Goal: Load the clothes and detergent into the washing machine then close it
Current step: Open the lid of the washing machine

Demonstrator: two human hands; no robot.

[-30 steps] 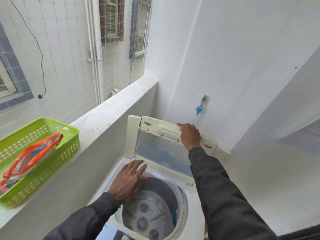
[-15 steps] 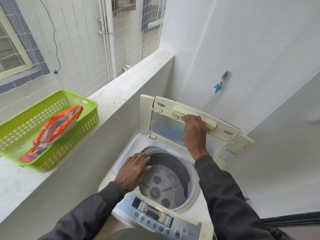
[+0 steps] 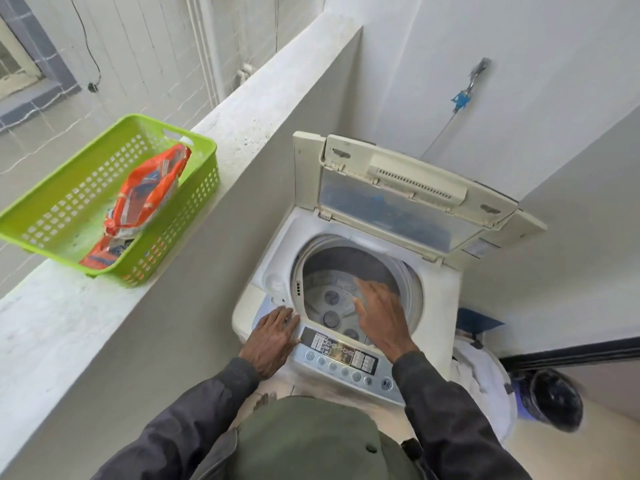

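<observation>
A white top-loading washing machine (image 3: 440, 299) stands below me with its folding lid (image 3: 408, 192) raised against the wall. The drum (image 3: 332, 299) shows only its grey bottom. My left hand (image 3: 273, 337) rests flat on the front left corner of the machine, beside the control panel (image 3: 346, 358). My right hand (image 3: 381, 317) hovers over the drum opening, fingers spread and holding nothing. An orange detergent bag (image 3: 145, 202) lies in a green plastic basket (image 3: 45, 216) on the ledge to the left. White cloth (image 3: 474, 368) lies in a container right of the machine.
A concrete ledge (image 3: 138, 317) runs along the left, with netting and a tiled wall beyond. A tap with a blue fitting (image 3: 460, 98) is on the white wall behind the machine. A dark round object (image 3: 550, 400) sits on the floor at lower right.
My right hand let go of the raised lid and came down over the drum opening. My left hand slid from the drum rim to the front left corner. The view tilted further down.
</observation>
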